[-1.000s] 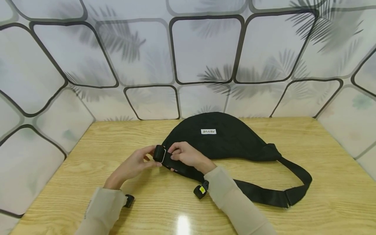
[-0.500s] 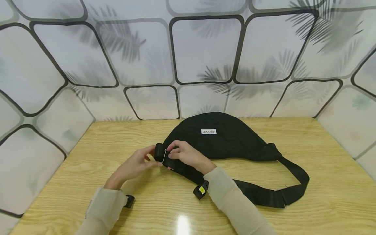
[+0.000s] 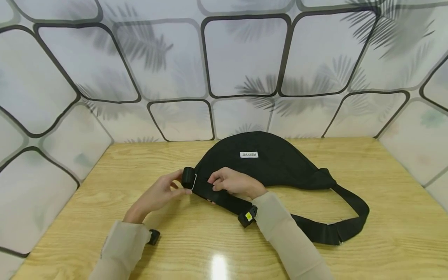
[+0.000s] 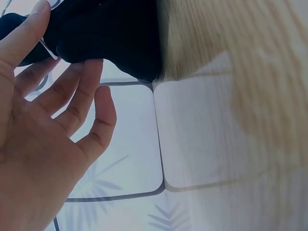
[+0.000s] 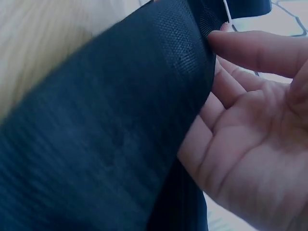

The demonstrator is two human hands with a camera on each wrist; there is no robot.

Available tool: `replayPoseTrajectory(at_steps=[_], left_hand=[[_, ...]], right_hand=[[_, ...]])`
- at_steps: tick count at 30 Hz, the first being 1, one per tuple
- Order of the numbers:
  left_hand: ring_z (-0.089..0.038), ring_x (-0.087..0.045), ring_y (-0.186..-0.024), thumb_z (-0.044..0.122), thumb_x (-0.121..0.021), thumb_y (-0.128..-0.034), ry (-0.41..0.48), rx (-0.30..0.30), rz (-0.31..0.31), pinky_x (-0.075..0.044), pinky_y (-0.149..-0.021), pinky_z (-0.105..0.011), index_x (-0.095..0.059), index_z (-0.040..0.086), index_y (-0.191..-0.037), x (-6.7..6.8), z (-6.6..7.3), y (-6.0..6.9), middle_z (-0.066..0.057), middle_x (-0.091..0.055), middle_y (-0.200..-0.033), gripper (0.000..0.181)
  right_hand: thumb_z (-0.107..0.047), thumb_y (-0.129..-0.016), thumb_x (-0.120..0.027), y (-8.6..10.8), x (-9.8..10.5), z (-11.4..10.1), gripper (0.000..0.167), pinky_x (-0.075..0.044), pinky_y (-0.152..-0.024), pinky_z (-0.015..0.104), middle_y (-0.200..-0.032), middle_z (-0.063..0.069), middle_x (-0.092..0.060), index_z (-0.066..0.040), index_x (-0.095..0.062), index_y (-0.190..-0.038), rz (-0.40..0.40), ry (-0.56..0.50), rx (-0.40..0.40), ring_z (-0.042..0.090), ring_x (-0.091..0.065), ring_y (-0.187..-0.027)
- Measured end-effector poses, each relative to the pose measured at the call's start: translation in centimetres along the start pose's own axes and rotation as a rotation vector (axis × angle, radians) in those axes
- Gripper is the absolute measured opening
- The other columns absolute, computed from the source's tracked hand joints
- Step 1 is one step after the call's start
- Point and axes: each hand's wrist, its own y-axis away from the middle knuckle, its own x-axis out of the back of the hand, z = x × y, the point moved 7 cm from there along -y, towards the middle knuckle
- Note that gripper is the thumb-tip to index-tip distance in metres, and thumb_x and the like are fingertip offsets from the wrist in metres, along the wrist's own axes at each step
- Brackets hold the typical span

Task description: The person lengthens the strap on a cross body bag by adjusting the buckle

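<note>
Table (image 3: 189, 241): strap (image 3: 229, 203) (black) in both hands (image 3: 157, 196) (image 3: 241, 184).

Two hands (image 3: 157, 195), two sleeves (image 3: 122, 245), one black bag (image 3: 269, 171), one white label (image 3: 249, 154), one table (image 3: 143, 157)

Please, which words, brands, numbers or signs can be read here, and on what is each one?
"FEIYVE", upside down in the head view: on the white label of the black bag.
Yellow mark on the black device by the right sleeve: too small to read.
Nothing else is readable.
</note>
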Motion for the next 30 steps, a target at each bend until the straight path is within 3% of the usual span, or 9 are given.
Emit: replayPoseTrajectory(at_steps=[6, 9, 21, 24, 30], left_hand=[[-0.025, -0.062, -0.104, 0.01, -0.071, -0.0966, 0.02, 0.021, -0.005, -0.051, -0.085, -0.044, -0.059, -0.003, -0.134, -0.1, 0.0, 0.0, -0.015, -0.065, -0.126, 0.041], [-0.024, -0.062, -0.103, 0.01, -0.071, -0.0964, 0.025, 0.023, -0.003, -0.051, -0.085, -0.043, -0.058, -0.003, -0.135, -0.1, 0.1, 0.1, -0.016, -0.065, -0.127, 0.043], [-0.017, -0.062, -0.097, 0.009, -0.074, -0.094, 0.016, -0.018, 0.012, -0.05, -0.081, -0.04, -0.063, -0.002, -0.127, -0.4, 0.5, -0.1, -0.009, -0.069, -0.115, 0.036], [-0.017, -0.063, -0.095, 0.008, -0.076, -0.0919, 0.031, -0.007, 0.005, -0.05, -0.081, -0.042, -0.065, -0.002, -0.121, -0.6, 0.5, -0.1, -0.006, -0.07, -0.108, 0.033], [-0.021, -0.063, -0.098, 0.007, -0.079, -0.0889, 0.03, 0.025, 0.003, -0.048, -0.082, -0.044, -0.065, -0.006, -0.122, -0.6, 0.5, -0.2, -0.009, -0.071, -0.108, 0.039]], right_hand=[[0.013, -0.098, -0.044, -0.3, -0.7, 0.0, 0.025, -0.058, -0.077, 0.036, -0.088, 0.012, -0.06, 0.016, -0.056, -0.12, -0.007, -0.108, 0.015, 0.019, -0.068, -0.069], [0.013, -0.099, -0.044, -0.5, -1.0, -0.2, 0.022, -0.059, -0.074, 0.037, -0.082, 0.013, -0.062, 0.015, -0.057, -0.116, 0.021, -0.114, 0.038, 0.019, -0.068, -0.067], [0.011, -0.1, -0.048, -0.8, -1.7, -1.0, 0.015, -0.057, -0.071, 0.035, -0.095, 0.02, -0.069, 0.009, -0.054, -0.114, 0.196, -0.135, 0.079, 0.02, -0.067, -0.071], [0.01, -0.1, -0.051, -0.9, -1.8, -1.2, 0.014, -0.056, -0.073, 0.034, -0.1, 0.02, -0.07, 0.008, -0.055, -0.113, 0.252, -0.14, 0.101, 0.019, -0.067, -0.078], [0.01, -0.098, -0.057, -0.9, -1.7, -1.3, 0.012, -0.055, -0.079, 0.033, -0.093, 0.016, -0.071, 0.007, -0.058, -0.109, 0.311, -0.151, 0.144, 0.016, -0.064, -0.081]])
